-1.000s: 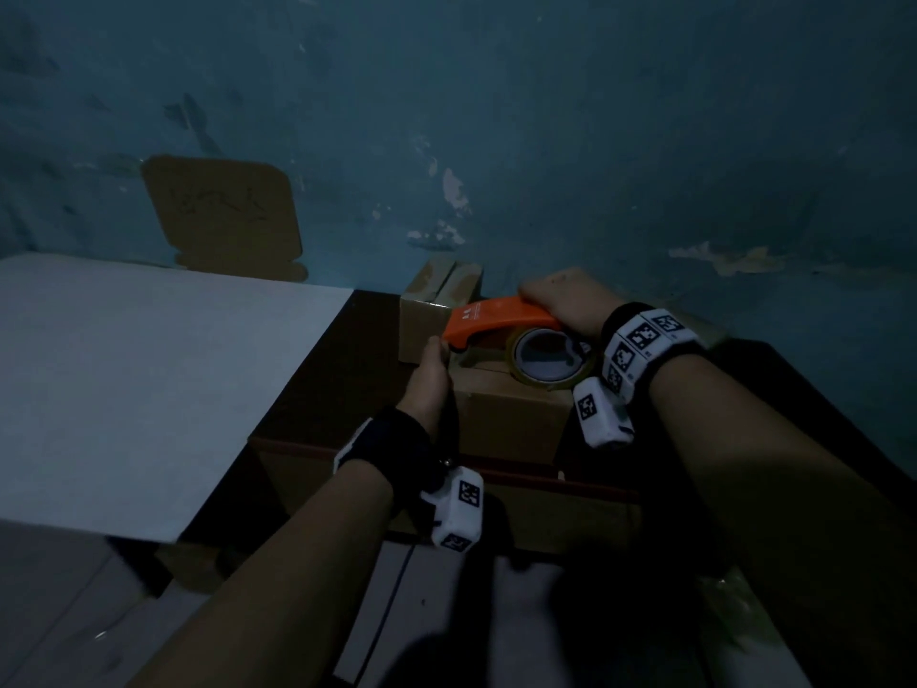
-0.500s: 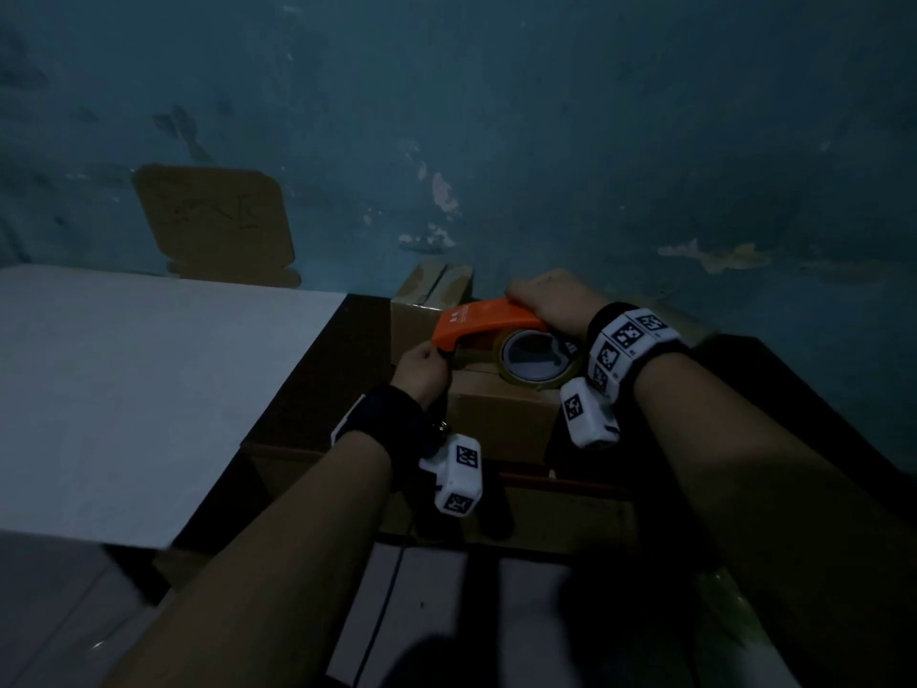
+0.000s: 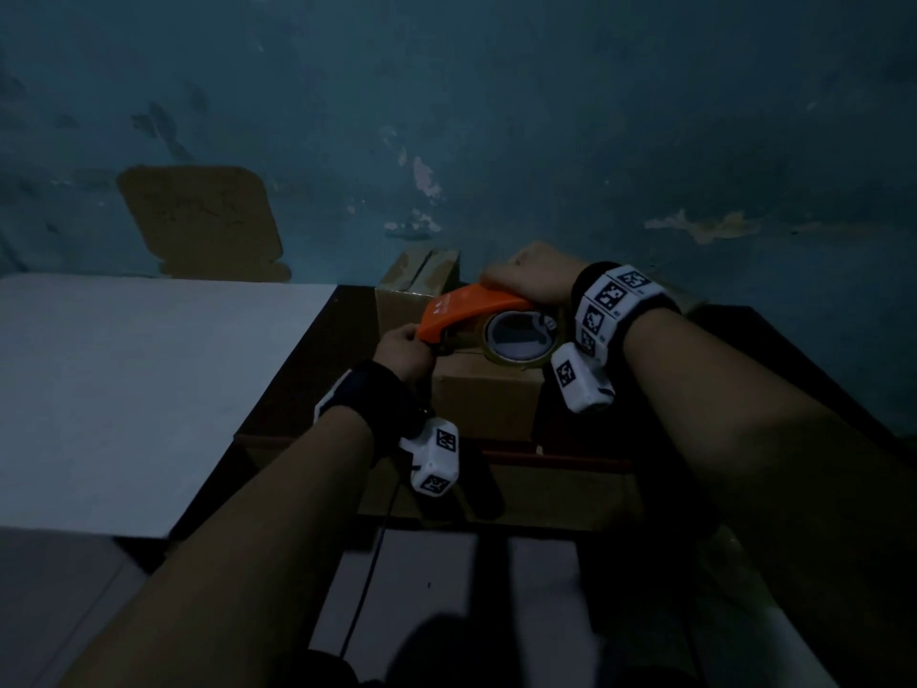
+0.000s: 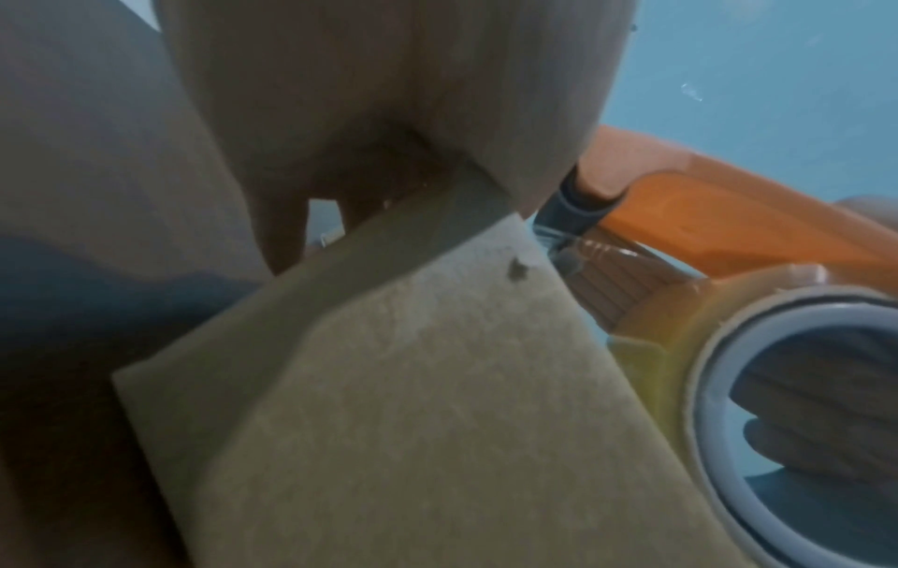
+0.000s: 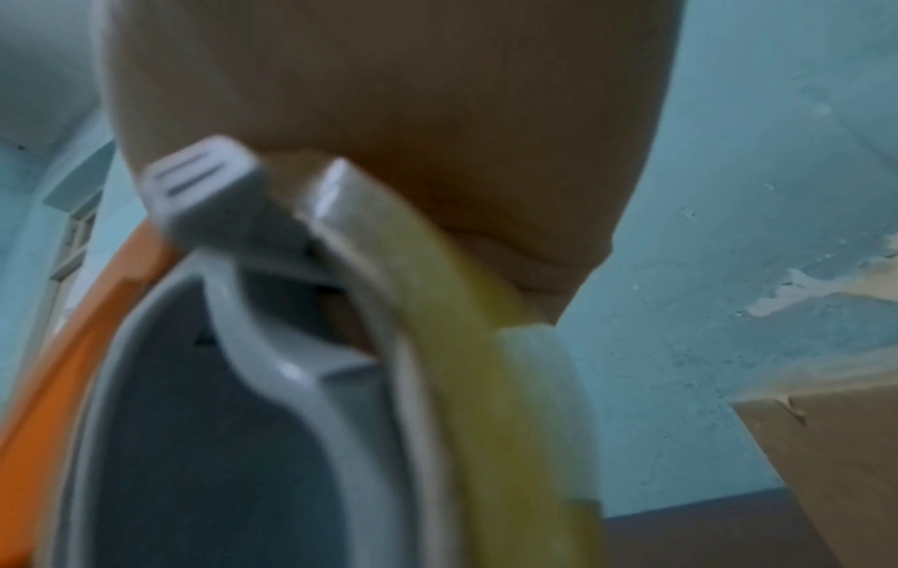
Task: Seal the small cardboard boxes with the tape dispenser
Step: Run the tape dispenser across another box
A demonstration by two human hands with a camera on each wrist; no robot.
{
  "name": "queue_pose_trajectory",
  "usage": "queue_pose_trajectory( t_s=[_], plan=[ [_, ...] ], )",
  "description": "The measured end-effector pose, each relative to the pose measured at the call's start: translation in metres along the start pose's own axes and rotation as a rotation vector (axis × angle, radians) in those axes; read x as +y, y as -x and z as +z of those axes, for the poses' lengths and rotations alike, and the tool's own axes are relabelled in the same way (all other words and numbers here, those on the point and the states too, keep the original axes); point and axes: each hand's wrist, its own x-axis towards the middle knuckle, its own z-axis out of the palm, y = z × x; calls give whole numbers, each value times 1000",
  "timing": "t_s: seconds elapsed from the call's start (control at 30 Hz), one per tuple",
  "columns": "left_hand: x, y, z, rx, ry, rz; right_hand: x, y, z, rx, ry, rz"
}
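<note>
A small cardboard box [image 3: 486, 397] stands near the front edge of the dark table [image 3: 307, 369]. On its top lies the orange tape dispenser [image 3: 466, 310] with a yellowish tape roll [image 3: 516, 335], its nose over the box's left edge. My right hand [image 3: 526, 283] grips the dispenser from above. In the right wrist view the palm [image 5: 388, 115] sits over the tape roll [image 5: 486, 346]. My left hand [image 3: 402, 347] holds the box's upper left corner just under the dispenser's nose. The left wrist view has the fingers [image 4: 364, 115] curled over the edge of the box [image 4: 413, 403] beside the dispenser [image 4: 704, 215].
A second cardboard box [image 3: 417, 285] stands behind, against the blue wall. Another box corner [image 5: 835, 442] shows to the right in the right wrist view. A white sheet [image 3: 124, 389] covers the surface to the left. A flat piece of cardboard [image 3: 198, 221] leans on the wall.
My left hand has slid up the box's left side and curled at the top corner. The dispenser's nose has crept a little leftward over that edge.
</note>
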Motion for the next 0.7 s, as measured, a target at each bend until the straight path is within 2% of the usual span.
queue_pose_trajectory(
  t_s=[0.2, 0.5, 0.7],
  plan=[
    [2, 0, -1, -21, -67, 20, 6, 4, -6, 1, 13, -10],
    [-1, -4, 1, 22, -139, 101, 17, 5, -12, -38, 6, -19],
    [1, -4, 0, -22, -125, 79, 25, 3, -14, -50, -40, -39]
  ],
)
